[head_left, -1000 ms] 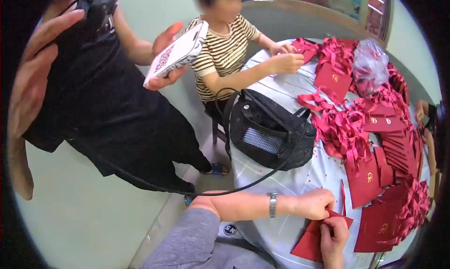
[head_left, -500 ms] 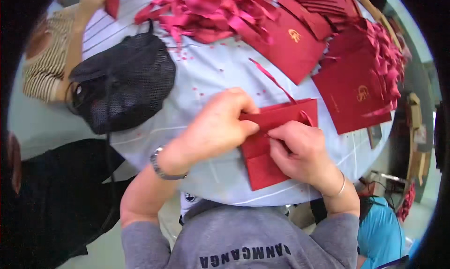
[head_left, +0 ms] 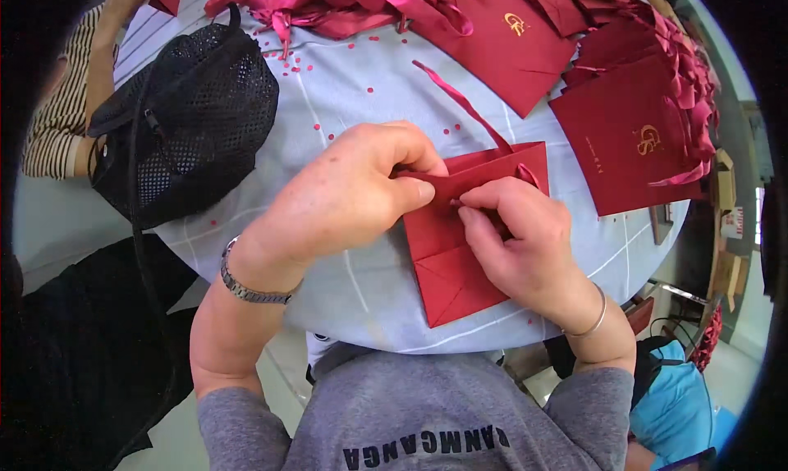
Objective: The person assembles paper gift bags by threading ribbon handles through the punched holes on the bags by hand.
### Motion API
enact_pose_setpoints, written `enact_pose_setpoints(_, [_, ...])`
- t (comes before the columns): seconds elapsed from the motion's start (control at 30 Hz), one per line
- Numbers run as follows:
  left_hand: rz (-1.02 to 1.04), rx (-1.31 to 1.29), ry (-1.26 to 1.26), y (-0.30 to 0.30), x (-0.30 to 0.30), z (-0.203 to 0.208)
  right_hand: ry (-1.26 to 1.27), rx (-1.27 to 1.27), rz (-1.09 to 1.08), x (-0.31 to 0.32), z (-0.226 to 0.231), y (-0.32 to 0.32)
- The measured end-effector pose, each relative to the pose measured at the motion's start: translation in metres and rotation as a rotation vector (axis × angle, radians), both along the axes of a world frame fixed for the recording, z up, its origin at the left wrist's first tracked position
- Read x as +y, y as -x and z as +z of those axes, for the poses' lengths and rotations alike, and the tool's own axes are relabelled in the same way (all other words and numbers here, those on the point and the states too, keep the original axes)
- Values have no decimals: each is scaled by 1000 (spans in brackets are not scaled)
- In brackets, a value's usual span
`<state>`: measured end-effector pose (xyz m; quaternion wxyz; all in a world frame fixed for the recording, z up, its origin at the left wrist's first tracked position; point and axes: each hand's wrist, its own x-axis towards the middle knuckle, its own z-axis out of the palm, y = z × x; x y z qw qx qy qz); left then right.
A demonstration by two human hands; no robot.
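Note:
A dark red paper gift bag (head_left: 460,270) lies on the table before me, its opening away from me. My left hand (head_left: 361,180) grips the left part of its rim, thumb outside and fingers reaching into the opening. With thumb and forefinger, my right hand (head_left: 521,237) pinches the tip of a ribbon against the bag's front, just under the rim and close to my left thumb. A loop of this ribbon shows at the rim's right. Another dark pink ribbon (head_left: 464,102) stretches from the bag's far side over the cloth.
Loose pink ribbons (head_left: 345,3) are heaped at the back. Flat red bags (head_left: 513,48) and ribboned bags (head_left: 628,134) lie at the far right. A black mesh bag (head_left: 197,126) stands left, beside a person in a striped sleeve (head_left: 61,114). Small red paper dots speckle the pale cloth (head_left: 353,282).
The view has shifted slightly, so the table things sit higher in it. Both hands keep nearly the same grip; the right fingertips have come a little closer to the left thumb.

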<state>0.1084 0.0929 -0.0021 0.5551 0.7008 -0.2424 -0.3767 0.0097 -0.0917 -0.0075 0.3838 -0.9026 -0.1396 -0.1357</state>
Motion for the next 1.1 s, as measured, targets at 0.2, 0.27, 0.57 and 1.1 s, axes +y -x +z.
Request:
enact_pose_setpoints(0.2, [13, 15, -44, 1, -1, 0, -74, 133, -114, 4, 5, 2])
enact_pose_setpoints(0.27, [24, -5, -28, 2, -2, -2, -70, 149, -120, 3, 5, 1])
enact_pose_setpoints(0.57, [18, -230, -109, 6, -5, -1, -128, 132, -126, 3, 0, -3])
enact_pose_setpoints(1.1, [87, -269, -37, 19, -8, -1, -232, 247, -129, 5, 1, -6])
